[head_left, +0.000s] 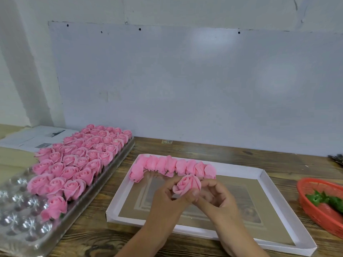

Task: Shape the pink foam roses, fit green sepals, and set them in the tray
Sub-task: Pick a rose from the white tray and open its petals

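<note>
A pink foam rose [187, 184] is held above the shallow white box [263, 184] in the middle of the table. My left hand [167, 199] pinches its lower left petals. My right hand [217, 197] grips it from the right and below. A curved row of closed pink rose buds [172, 166] lies along the box's far edge. At the left, a clear plastic tray [22, 219] holds several rows of shaped pink roses [78, 160]; its near cups are bare. Green sepals [324, 200] lie in a red basket [315, 214] at the right edge.
A newspaper [33, 138] lies behind the tray at the far left. A white board leans on the wall behind the wooden table [204, 149]. Dark objects [336, 158] poke in at the right edge, above the basket.
</note>
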A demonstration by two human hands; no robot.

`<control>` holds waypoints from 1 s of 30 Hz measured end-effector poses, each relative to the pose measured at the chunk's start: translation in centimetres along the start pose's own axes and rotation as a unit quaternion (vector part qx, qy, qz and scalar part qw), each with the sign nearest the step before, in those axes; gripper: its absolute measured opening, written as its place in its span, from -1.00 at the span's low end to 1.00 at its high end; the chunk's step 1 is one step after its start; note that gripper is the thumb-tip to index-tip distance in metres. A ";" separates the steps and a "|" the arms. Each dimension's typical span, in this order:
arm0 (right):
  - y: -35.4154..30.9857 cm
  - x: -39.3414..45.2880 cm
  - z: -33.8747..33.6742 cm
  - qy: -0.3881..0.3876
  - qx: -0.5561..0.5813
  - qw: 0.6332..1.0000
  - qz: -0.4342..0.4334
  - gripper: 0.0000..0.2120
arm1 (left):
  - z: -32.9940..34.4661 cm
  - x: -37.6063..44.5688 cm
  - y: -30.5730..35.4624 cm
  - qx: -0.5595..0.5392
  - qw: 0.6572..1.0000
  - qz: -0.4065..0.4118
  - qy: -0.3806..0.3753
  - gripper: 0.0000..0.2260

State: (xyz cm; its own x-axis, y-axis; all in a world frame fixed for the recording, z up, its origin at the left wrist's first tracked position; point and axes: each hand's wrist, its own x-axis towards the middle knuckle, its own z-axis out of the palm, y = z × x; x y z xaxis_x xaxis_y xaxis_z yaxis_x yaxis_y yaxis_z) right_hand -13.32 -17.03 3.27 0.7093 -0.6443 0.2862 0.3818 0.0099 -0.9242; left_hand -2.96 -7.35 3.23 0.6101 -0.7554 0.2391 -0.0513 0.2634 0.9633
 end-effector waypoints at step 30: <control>-1.3 0.2 -1.1 -0.045 0.034 0.986 0.157 -0.72 | -1.5 0.0 0.4 0.058 0.996 -0.018 -0.067 -0.78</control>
State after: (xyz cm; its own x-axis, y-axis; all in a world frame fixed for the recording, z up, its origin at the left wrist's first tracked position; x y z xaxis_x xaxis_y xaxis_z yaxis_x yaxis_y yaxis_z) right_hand -14.32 -18.05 4.25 0.8479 -0.5299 0.0124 0.1710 0.2513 -0.9527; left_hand -1.80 -6.39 3.41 0.5030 -0.8383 0.2104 -0.1261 0.1696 0.9774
